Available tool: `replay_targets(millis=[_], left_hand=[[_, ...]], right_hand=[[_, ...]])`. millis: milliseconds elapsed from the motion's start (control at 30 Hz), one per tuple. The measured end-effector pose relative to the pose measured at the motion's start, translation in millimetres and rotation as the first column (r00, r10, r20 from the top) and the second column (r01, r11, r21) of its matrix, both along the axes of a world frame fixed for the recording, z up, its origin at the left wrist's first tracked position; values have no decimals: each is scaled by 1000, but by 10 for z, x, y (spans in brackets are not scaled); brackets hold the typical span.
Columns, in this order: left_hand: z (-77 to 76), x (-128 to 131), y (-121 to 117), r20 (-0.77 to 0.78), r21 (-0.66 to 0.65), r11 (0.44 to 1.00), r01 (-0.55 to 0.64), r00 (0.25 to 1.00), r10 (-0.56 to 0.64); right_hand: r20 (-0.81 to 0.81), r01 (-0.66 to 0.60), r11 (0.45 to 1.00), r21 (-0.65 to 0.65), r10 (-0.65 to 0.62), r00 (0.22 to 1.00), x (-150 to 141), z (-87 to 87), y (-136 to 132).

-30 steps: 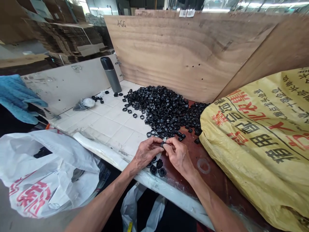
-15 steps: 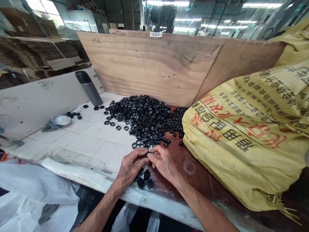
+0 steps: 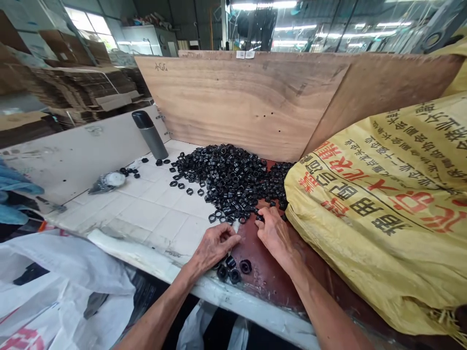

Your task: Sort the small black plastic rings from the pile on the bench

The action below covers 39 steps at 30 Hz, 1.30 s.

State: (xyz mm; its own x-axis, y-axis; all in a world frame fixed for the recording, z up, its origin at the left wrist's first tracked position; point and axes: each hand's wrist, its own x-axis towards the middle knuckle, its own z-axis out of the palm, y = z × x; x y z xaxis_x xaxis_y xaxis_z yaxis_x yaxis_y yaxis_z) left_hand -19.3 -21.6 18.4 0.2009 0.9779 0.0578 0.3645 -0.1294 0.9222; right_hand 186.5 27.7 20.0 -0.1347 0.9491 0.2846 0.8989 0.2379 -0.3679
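A heap of small black plastic rings [image 3: 233, 170] lies on the table against the wooden board, some with angular, nut-like outlines. My right hand [image 3: 273, 231] is at the heap's near right edge, its fingers closed on a black plastic ring [image 3: 260, 218] that they partly cover. Nearer to me and to the left, my left hand [image 3: 218, 244] hovers low over the table with curled fingers and the thumb a little apart; nothing shows in it. Just below that hand, several black pieces [image 3: 234, 276] sit in a small group by the front edge, partly hidden by the hand.
A large yellow woven sack [image 3: 365, 204] takes up the right side. The wooden board [image 3: 237, 97] closes off the back. At the left stand a grey bottle [image 3: 153, 138] and a small plastic bag [image 3: 107, 182]. White bags [image 3: 73, 282] hang by the front left edge.
My hands have parted. The right one has moved forward and right to the heap, while the left stays near the small group, where another black piece now shows. The view has shifted left.
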Motion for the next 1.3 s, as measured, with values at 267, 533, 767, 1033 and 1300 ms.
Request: replay_targets(millis=[267, 533, 767, 1033, 1300], left_hand=[[-109, 260, 311, -452, 305, 951, 43, 886, 104], [-124, 253, 201, -392, 369, 929, -8, 905, 163], [-127, 39, 33, -58, 195, 973, -121, 989, 135], [-145, 17, 72, 395, -103, 988, -114, 907, 146], [-43, 40, 87, 511, -204, 973, -111, 835, 203]], right_hand=[[64, -42, 996, -85, 47, 997, -74, 5, -40], [-556, -272, 951, -146, 149, 818, -129, 120, -34], [-593, -405, 905, -131, 256, 763, -253, 202, -168], [-728, -396, 869, -297, 63, 683, -276, 143, -147], [-822, -417, 848, -328, -38, 568, -279, 164, -157]])
